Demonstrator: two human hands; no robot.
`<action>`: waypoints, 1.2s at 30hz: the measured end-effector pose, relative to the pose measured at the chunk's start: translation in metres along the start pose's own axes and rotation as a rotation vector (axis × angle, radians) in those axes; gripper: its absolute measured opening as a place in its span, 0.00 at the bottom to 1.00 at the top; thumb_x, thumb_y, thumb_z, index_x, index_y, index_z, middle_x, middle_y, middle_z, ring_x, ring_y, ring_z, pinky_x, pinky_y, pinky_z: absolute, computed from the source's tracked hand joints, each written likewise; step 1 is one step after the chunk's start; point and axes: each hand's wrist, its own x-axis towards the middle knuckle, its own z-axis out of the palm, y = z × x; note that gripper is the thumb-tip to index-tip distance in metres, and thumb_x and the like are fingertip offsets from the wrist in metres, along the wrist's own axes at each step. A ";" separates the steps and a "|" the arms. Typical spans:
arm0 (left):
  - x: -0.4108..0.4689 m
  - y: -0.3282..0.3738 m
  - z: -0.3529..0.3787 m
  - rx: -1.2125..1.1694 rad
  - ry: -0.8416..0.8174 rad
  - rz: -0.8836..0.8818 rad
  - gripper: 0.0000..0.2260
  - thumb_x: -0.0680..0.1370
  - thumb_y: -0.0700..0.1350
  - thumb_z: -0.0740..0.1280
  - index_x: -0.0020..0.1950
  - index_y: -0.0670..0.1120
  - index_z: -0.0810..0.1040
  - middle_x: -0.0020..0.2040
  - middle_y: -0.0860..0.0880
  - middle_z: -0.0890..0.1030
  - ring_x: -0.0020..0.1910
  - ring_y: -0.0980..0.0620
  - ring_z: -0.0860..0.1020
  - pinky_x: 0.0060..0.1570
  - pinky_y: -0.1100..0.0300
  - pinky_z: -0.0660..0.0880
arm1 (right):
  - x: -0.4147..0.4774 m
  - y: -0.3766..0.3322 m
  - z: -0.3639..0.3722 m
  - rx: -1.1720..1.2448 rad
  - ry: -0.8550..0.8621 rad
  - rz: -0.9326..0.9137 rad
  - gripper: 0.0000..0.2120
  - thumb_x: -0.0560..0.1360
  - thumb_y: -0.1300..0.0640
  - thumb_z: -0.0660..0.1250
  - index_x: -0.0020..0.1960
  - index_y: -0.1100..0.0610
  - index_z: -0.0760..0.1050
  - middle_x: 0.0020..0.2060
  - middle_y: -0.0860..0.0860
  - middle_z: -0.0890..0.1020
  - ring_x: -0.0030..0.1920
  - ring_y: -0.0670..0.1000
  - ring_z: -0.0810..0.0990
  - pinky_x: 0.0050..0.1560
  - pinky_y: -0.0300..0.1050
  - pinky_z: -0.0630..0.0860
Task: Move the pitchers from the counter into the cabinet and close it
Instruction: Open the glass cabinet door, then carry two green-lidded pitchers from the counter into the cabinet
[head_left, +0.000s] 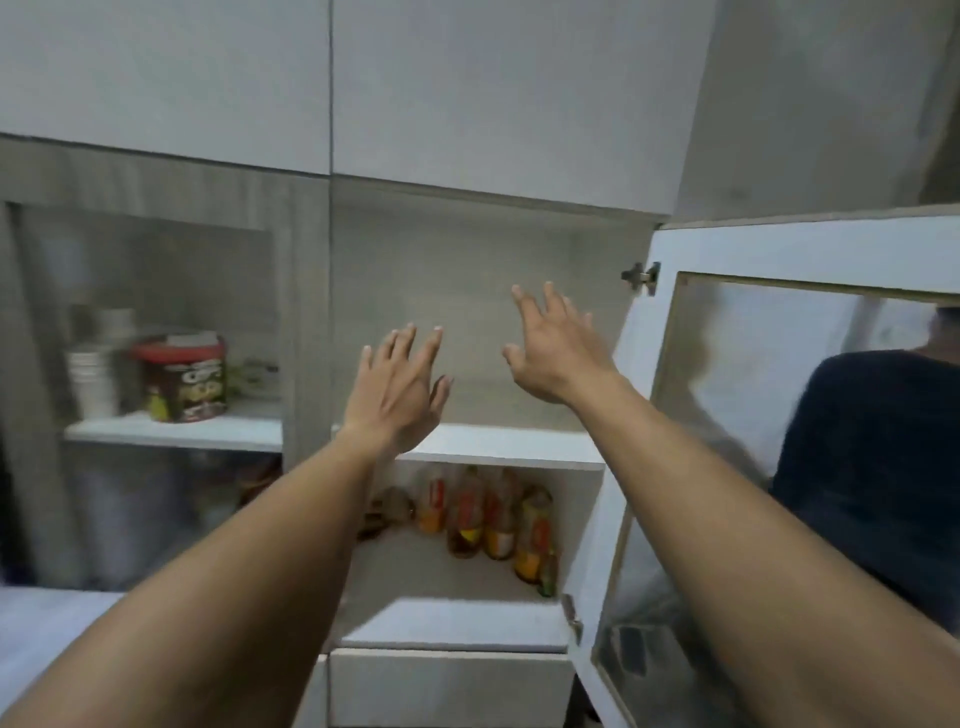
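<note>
The cabinet stands open in front of me, its glass-paned door (810, 395) swung out to the right. Its white upper shelf (509, 447) carries nothing that I can see. My left hand (400, 389) is raised before that shelf, fingers spread, holding nothing. My right hand (556, 353) is a little higher and to the right, also spread and holding nothing. No pitcher is in view, and the counter is out of sight.
Several bottles (493, 519) stand on the lower shelf. Behind the shut left glass door sit a red-lidded tub (182, 379) and stacked white cups (96, 379). A dark-clothed figure (872, 467) shows in the open door's glass. A white drawer front (447, 686) lies below.
</note>
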 end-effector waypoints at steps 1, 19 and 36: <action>-0.006 -0.024 -0.002 0.021 -0.003 -0.036 0.29 0.81 0.59 0.54 0.80 0.50 0.55 0.78 0.40 0.61 0.75 0.39 0.61 0.72 0.40 0.60 | 0.010 -0.019 0.011 0.031 -0.012 -0.028 0.36 0.80 0.46 0.60 0.82 0.52 0.48 0.80 0.62 0.52 0.79 0.62 0.53 0.77 0.65 0.53; -0.141 -0.363 -0.042 0.301 -0.046 -0.561 0.28 0.81 0.59 0.54 0.79 0.49 0.58 0.77 0.40 0.63 0.76 0.40 0.61 0.72 0.41 0.60 | 0.088 -0.390 0.171 0.513 -0.184 -0.431 0.35 0.76 0.49 0.61 0.80 0.54 0.54 0.78 0.62 0.60 0.76 0.62 0.60 0.73 0.64 0.61; -0.265 -0.571 0.002 0.347 0.075 -1.190 0.28 0.80 0.56 0.59 0.78 0.48 0.59 0.74 0.44 0.66 0.72 0.42 0.65 0.67 0.46 0.66 | 0.112 -0.674 0.361 0.707 -0.465 -0.839 0.32 0.79 0.50 0.60 0.80 0.55 0.54 0.77 0.59 0.61 0.75 0.61 0.62 0.72 0.60 0.64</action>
